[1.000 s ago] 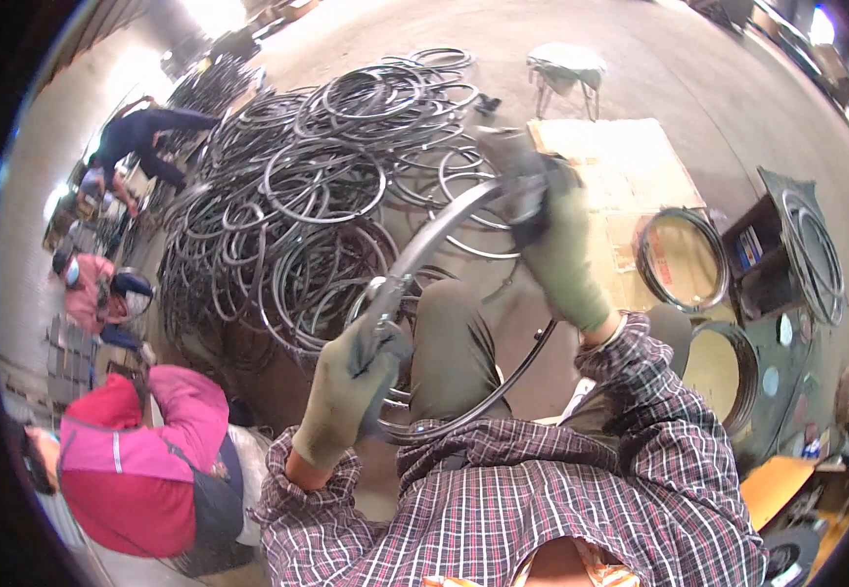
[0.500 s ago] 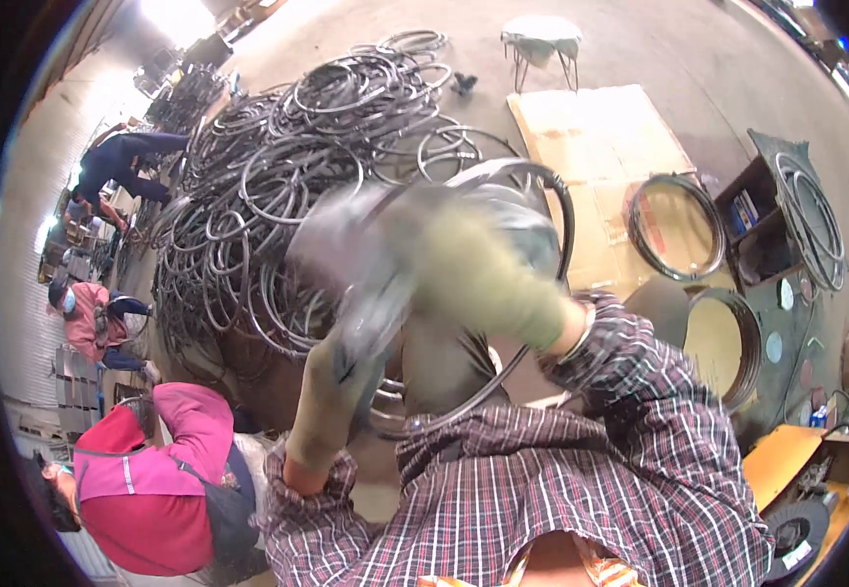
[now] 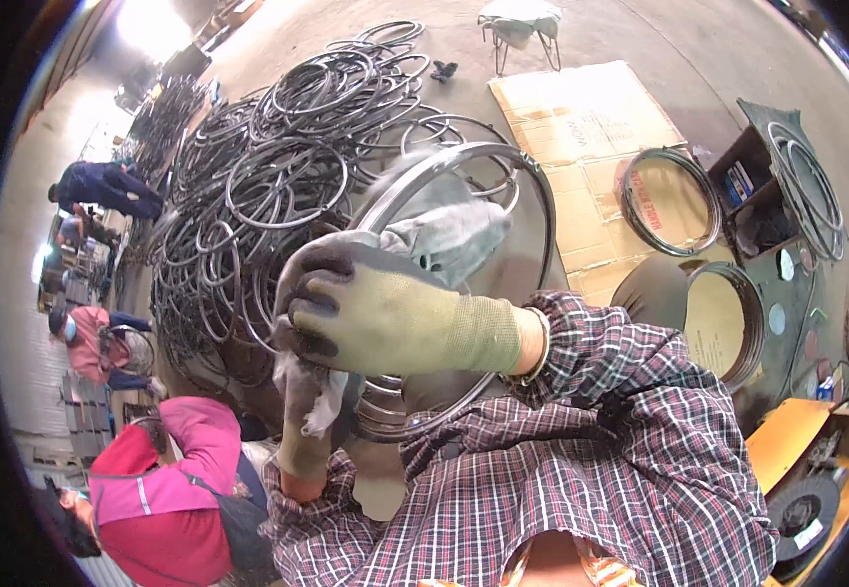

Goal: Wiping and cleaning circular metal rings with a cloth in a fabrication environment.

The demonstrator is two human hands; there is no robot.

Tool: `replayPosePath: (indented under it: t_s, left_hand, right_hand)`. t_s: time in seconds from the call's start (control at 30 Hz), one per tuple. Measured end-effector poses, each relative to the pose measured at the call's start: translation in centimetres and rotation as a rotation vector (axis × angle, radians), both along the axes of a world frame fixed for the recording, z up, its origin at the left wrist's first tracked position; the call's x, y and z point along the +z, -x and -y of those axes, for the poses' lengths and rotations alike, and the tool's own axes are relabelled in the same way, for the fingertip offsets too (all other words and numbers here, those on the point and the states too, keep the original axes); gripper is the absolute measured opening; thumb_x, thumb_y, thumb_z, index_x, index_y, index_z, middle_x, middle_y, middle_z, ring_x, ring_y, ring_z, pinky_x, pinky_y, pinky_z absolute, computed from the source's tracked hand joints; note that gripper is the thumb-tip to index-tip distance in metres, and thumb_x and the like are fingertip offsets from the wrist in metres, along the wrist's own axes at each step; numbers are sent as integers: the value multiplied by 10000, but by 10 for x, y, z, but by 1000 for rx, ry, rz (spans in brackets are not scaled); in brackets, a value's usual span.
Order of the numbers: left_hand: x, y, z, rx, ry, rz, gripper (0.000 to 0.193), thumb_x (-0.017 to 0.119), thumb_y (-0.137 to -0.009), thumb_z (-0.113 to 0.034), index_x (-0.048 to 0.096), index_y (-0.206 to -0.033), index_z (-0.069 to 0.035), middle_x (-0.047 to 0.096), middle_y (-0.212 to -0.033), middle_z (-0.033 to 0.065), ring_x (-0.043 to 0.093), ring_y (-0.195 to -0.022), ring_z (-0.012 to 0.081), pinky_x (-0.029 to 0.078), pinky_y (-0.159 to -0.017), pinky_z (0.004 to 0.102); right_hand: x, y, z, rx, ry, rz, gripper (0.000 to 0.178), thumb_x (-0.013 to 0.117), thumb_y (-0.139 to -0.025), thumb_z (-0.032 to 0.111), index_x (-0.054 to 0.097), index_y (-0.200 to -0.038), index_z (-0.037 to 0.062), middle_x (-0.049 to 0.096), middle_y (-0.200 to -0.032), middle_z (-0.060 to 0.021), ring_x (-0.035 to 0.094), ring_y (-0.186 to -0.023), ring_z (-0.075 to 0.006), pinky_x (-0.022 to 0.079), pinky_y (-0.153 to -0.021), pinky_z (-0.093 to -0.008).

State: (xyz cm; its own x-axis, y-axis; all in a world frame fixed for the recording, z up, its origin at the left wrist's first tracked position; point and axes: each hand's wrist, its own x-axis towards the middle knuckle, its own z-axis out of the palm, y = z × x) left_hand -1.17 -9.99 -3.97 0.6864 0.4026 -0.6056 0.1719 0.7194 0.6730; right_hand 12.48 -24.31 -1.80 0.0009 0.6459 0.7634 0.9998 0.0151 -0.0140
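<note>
My right hand (image 3: 385,308), in an olive knitted glove with dark fingertips, lies across in front of me, its fingers curled at the left side of a shiny dark-grey wheel rim (image 3: 537,201). My left hand (image 3: 297,357), gloved the same way, is tucked under and behind the right one; most of its fingers are hidden. The rim stands tilted against my lap, and its left stretch disappears into my hands. A grey-white rag (image 3: 458,230) spreads inside the rim beyond my right hand. A loose cloth end (image 3: 324,406) hangs below by my left wrist.
A large heap of rims (image 3: 287,166) lies ahead on the left. Stacked rims (image 3: 672,203) rest on flattened cardboard (image 3: 596,117) to the right, near a dark shelf box (image 3: 762,201). A co-worker in pink (image 3: 160,489) sits close on my left; a yellow cart (image 3: 786,440) stands at right.
Both hands were blurred by quick motion and now show sharply. My right hand has shifted left and down over the left one. The rag has spread out inside the rim.
</note>
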Motion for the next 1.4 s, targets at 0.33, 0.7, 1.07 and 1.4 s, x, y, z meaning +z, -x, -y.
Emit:
replayPosePath:
  t_s: [0.33, 0.7, 1.07, 1.4]
  left_hand:
    - [-10, 50, -22, -322, -599, 350, 276, 670, -938, -228, 577, -1067, -1, 511, -670, -9, 453, -510, 61, 352, -436, 211]
    - [52, 42, -55, -102, -1367, 260, 505, 610, -978, -243, 453, -1411, -38, 581, -1233, 95, 592, -1101, 217, 514, -878, 330]
    - [131, -47, -23, -802, -1983, -202, 367, 637, -934, -258, 572, -1208, -23, 658, -884, 227, 674, -831, 357, 506, -762, 418]
    - [120, -57, 6, -835, -2256, -55, 265, 585, -922, -274, 614, -1051, -45, 668, -811, 189, 670, -784, 375, 534, -684, 472]
  right_hand:
    - [-163, -116, 87, -282, -430, -1150, 336, 729, -842, 139, 635, -1123, -18, 710, -982, -88, 646, -874, -132, 517, -783, -307]
    - [-82, -86, 62, -169, -407, -1170, 292, 733, -814, 24, 638, -1087, -18, 702, -938, -65, 627, -842, -110, 517, -747, -283]
    - [-31, -66, 51, -47, -168, -918, 316, 742, -752, 91, 621, -1029, 3, 669, -945, -170, 655, -853, -320, 504, -769, -364]
    - [37, -20, 19, -322, -124, -217, 545, 697, -691, 75, 576, -1220, 27, 571, -1216, -179, 533, -1127, -400, 452, -943, -472]
